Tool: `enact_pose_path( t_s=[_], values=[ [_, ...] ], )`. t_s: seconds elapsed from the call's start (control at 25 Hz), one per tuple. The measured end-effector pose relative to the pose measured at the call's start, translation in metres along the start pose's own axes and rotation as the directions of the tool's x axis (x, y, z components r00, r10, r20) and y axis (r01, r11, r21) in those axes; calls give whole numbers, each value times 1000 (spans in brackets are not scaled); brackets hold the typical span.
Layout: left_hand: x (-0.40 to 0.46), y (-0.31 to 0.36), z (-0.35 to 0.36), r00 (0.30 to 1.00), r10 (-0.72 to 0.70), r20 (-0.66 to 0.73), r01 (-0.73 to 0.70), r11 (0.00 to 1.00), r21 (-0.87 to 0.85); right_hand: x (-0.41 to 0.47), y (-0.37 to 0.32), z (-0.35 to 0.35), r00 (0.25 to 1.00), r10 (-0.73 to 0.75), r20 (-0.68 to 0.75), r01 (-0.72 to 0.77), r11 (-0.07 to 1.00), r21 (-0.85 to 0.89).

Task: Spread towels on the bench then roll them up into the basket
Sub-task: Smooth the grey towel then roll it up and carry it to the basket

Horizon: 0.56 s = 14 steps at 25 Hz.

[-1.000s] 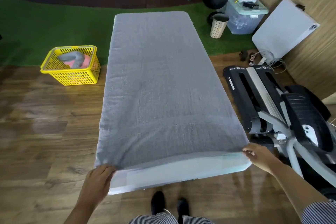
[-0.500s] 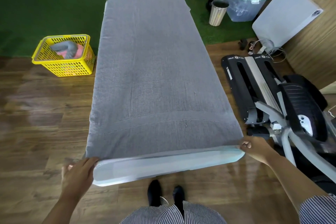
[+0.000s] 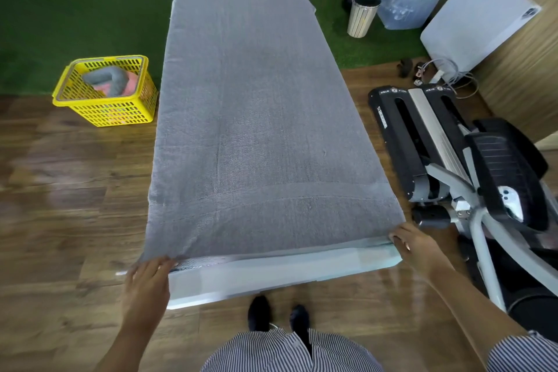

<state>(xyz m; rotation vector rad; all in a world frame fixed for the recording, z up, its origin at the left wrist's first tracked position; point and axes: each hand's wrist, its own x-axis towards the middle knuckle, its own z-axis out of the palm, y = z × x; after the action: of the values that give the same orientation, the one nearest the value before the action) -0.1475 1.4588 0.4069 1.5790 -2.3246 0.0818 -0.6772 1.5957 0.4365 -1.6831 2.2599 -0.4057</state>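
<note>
Grey towel (image 3: 262, 130) lies flat over the whole bench (image 3: 271, 272), its near hem between my two hands and its far end well beyond them. My left hand (image 3: 149, 281) sits at the near left corner, fingers fairly straight on the cloth; whether the thumb pinches the hem underneath I cannot see, since the hand covers the corner. My right hand (image 3: 415, 246) is at the near right corner with fingers curled over the hem, seemingly pinching it, though the contact itself is hidden. Below the hem only the bench's pale front edge shows; its legs are out of sight.

Off to the far left of my left hand a yellow basket (image 3: 102, 112) stands on the floor, holding a grey roll on something pink that I can't make out. Right of my right hand is a black stepper (image 3: 453, 142), cut off by the frame edge.
</note>
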Motion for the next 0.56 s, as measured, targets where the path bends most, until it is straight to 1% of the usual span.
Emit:
enact_pose_path(
  t_s=[0.04, 0.16, 0.24, 0.36, 0.48, 0.56],
  values=[
    [-2, 0, 0, 1000, 20, 13, -20, 1000, -24, -4, -2, -2, 1000, 10, -2, -10, 1000, -4],
    [-5, -1, -1, 999, 34, 29, -32, 998, -57, -13, -2, -5, 998, 27, 55, -25, 999, -34],
    [-5, 2, -4, 999, 31, 23, -30, 998, -48, -11, -3, -6, 998, 11, 62, -9, 1000, -25],
    [0, 7, -8, 999, -15, 41, 14, 1000, 5, -4, -8, -6, 995, 32, 91, -32, 999, -7],
    [1, 1, -12, 993, -8, 120, 3, 999, 46, -1, -2, -5, 977, 115, 180, -114, 993, -14],
    [4, -2, -15, 980, 5, 201, -17, 998, 57, 1, 1, -7, 963, 146, 225, -143, 989, -30]
  ],
)
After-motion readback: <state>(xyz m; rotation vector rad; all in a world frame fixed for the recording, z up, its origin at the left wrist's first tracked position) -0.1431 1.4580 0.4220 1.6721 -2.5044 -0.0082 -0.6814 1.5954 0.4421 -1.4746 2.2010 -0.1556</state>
